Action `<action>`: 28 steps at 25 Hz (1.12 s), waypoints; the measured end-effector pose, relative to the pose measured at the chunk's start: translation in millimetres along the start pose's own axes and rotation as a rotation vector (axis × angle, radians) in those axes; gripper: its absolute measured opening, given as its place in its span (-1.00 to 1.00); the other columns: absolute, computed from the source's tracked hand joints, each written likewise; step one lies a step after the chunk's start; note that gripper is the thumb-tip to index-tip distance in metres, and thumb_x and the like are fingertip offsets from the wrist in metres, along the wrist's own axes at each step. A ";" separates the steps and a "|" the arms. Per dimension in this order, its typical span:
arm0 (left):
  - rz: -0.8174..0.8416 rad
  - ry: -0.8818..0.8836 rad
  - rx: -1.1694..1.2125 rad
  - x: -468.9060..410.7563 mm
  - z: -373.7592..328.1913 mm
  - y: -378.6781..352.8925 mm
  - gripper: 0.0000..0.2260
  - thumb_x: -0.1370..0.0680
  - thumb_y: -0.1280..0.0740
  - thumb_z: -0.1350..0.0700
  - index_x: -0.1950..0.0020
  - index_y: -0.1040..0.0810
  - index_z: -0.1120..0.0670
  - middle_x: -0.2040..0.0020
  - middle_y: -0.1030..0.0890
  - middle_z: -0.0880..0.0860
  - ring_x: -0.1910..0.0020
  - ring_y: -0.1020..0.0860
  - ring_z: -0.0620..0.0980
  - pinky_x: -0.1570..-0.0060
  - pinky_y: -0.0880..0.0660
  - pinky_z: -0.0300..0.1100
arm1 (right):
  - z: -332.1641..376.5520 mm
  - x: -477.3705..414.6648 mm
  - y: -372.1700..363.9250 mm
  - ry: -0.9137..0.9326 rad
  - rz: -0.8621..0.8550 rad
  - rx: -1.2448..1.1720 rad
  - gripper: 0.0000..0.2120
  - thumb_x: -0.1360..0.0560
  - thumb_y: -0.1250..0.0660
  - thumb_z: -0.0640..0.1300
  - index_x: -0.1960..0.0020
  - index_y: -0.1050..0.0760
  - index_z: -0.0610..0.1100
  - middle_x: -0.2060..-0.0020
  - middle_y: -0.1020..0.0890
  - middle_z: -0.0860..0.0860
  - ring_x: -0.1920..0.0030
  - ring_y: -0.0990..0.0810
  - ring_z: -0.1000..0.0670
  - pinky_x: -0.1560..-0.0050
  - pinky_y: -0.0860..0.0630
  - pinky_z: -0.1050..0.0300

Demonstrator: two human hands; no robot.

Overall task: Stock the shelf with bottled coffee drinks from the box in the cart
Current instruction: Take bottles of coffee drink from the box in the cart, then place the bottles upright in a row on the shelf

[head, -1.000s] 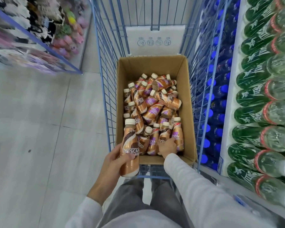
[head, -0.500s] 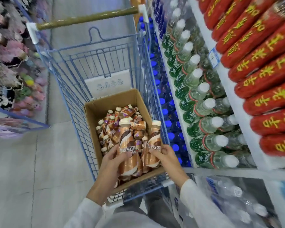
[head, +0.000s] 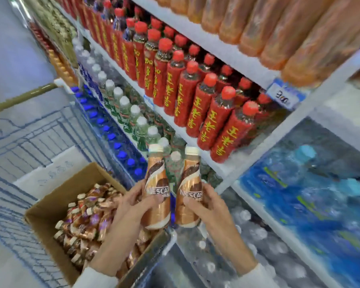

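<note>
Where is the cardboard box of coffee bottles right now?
The cardboard box sits lower left in the head view, inside the blue wire cart, below the left hand gripping a coffee bottle.

My left hand (head: 131, 206) hides the lower left side of the left coffee bottle (head: 157, 179). My right hand (head: 204, 206) hides the lower right side of the right coffee bottle (head: 188, 179). Both sleeves (head: 96, 278) run off the bottom edge. My left forearm covers the near corner of the box (head: 71, 190). The loose bottles (head: 85, 221) inside smear into a heap I cannot count. The top edge cuts the orange bottles (head: 279, 28). The price tag (head: 285, 96) is too blurred to read. The blue packs (head: 299, 194) are blurred, their contents unclear.
</note>
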State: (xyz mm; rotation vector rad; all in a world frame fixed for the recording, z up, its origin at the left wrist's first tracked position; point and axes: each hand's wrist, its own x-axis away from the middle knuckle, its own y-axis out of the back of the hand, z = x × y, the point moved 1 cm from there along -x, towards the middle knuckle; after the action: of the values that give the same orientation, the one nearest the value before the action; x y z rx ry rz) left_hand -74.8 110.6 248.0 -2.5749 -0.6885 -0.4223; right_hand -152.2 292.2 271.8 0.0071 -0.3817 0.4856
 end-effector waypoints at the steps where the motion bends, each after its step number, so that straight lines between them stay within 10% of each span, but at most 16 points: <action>1: 0.053 -0.005 -0.026 1.4 -2.1 -20.3 -0.47 -0.16 -0.60 0.01 -0.14 -0.71 -0.02 -0.09 -0.73 0.16 0.03 -0.71 0.12 -0.04 -0.60 0.06 | 8.2 13.0 17.6 0.031 -0.042 -0.019 -0.74 -0.53 -0.45 -0.24 -0.18 -0.60 -0.01 -0.04 -0.74 0.04 -0.02 -0.71 0.09 0.05 -0.58 0.31; 15: 0.570 -0.109 -0.221 95.6 35.2 -322.6 -0.53 -0.17 -0.60 -0.02 -0.06 -0.72 0.02 0.03 -0.72 0.14 0.10 -0.69 0.10 0.12 -0.60 -0.03 | 83.3 223.6 265.7 0.340 -0.513 -0.136 -0.63 -0.38 -0.54 -0.14 -0.17 -0.60 -0.02 0.05 -0.76 0.04 0.07 -0.73 0.08 0.20 -0.57 0.35; 28: 0.719 -0.634 -0.307 111.6 3.3 -523.1 -0.53 -0.38 -0.62 0.21 -0.25 -0.62 0.04 -0.07 -0.71 -0.09 -0.02 -0.68 -0.11 -0.04 -0.64 -0.18 | 151.7 252.4 395.1 0.621 -0.920 0.091 -0.55 -0.43 -0.56 -0.10 -0.19 -0.44 0.16 -0.03 -0.70 0.15 0.02 -0.69 0.17 0.10 -0.59 0.25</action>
State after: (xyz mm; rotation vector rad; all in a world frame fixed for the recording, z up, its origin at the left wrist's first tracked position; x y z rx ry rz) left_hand -259.2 564.1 463.3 -3.0165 0.1803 0.5799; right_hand -180.8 742.1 470.7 0.1124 0.2694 -0.4126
